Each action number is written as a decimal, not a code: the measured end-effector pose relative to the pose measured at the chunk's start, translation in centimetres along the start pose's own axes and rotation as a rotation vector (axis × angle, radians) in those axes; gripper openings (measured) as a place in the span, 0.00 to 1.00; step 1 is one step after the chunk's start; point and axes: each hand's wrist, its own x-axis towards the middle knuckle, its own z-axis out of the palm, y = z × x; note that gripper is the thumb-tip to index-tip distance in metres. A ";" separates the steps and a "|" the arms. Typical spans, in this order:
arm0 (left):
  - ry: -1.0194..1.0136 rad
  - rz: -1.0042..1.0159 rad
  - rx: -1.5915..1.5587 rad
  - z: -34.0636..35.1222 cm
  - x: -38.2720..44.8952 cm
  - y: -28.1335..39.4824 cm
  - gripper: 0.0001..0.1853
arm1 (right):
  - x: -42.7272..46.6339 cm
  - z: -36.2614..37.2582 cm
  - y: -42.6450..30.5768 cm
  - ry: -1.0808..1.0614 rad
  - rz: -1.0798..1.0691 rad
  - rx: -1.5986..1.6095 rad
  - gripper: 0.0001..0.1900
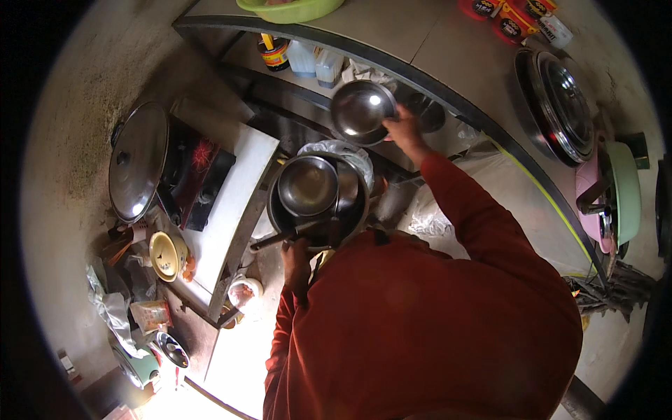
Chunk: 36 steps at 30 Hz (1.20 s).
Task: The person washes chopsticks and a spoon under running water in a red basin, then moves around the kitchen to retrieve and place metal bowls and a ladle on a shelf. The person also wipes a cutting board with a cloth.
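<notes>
My right hand (403, 131) reaches forward and grips the rim of a shiny metal bowl (362, 112), held at the shelf under the tabletop. Close to my body, my left hand (295, 262) is on the near rim of a large dark pot (362, 220). Inside that pot lie a smaller metal bowl (308, 186) and a dark-handled utensil (269, 242), whose far end is hard to make out. Behind the right hand, a dark round vessel (426, 112) sits partly hidden on the shelf. A crumpled clear plastic bag (341, 149) lies beyond the pot.
The dark-edged table (462, 63) spans the front, with lidded pans (556, 105) at right. The shelf beneath holds a jar (274, 54) and plastic bottles (315, 63). A lidded pan (139, 163) and enamel bowl (167, 257) stand left by the white counter (231, 194).
</notes>
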 end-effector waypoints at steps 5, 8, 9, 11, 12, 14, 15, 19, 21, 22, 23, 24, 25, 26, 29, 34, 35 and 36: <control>-0.029 0.232 0.647 -1.1 -2.2 0.8 0.04 | 0.5 -7.0 6.8 0.040 0.400 0.758 0.16; 0.132 -0.311 -0.313 -1.5 -2.6 -3.3 0.03 | 0.6 -7.3 6.8 0.232 0.588 0.951 0.15; 0.126 -0.271 -0.295 -1.6 -2.4 -4.8 0.03 | 0.7 -7.6 8.0 0.210 0.595 0.974 0.14; 0.099 -0.233 -0.292 -1.6 -2.0 -5.8 0.05 | 1.2 -8.6 11.9 0.183 0.598 1.022 0.12; 0.110 -0.248 -0.308 -1.8 -2.4 -5.5 0.06 | 0.2 -8.1 12.3 0.034 0.482 1.018 0.09; 0.151 -0.380 -0.414 -0.9 -3.2 -0.4 0.09 | -1.4 -5.9 9.7 -0.149 0.579 0.883 0.08; 0.145 -0.292 -0.403 -0.8 -3.5 -1.0 0.10 | -2.3 -4.4 6.8 -0.258 0.625 0.809 0.07; 0.194 -0.426 -0.493 -0.5 -3.7 2.9 0.11 | -8.4 -0.4 -7.6 -0.619 0.293 0.423 0.12; 0.113 -0.400 -0.472 -0.9 -3.0 1.5 0.12 | -10.0 2.9 -9.4 -0.753 -0.092 0.301 0.16; 0.079 -0.357 -0.480 -0.9 -2.6 0.5 0.13 | -10.4 5.0 -9.9 -0.788 -0.214 0.284 0.17; 0.088 -0.328 -0.448 -1.0 -2.5 -0.5 0.13 | -10.5 6.2 -10.3 -0.795 -0.297 0.027 0.20; 0.113 -0.304 -0.424 -1.2 -2.7 -1.5 0.13 | -11.4 7.5 -12.5 -0.769 -0.388 -0.190 0.19; 0.117 -0.277 -0.398 -1.1 -2.6 -0.5 0.13 | -12.0 7.8 -14.1 -0.717 -0.472 -0.411 0.18; 0.093 -0.256 -0.391 -1.1 -2.9 0.5 0.13 | -11.9 8.5 -14.2 -0.733 -0.502 -0.529 0.17; -0.025 -0.208 -0.383 -1.6 -2.9 1.2 0.12 | -10.9 9.6 -14.0 -0.800 -0.581 -0.752 0.15; 0.060 -0.293 -0.464 -2.2 -2.6 0.0 0.10 | -12.1 8.8 -16.8 -0.793 -0.763 -0.515 0.10; 0.093 -0.279 -0.507 -2.2 -2.4 -0.5 0.10 | -12.5 8.5 -17.0 -0.738 -0.848 -0.441 0.09; 0.096 -0.285 -0.506 -2.4 -2.1 -1.1 0.09 | -13.0 8.4 -17.2 -0.654 -0.988 -0.420 0.09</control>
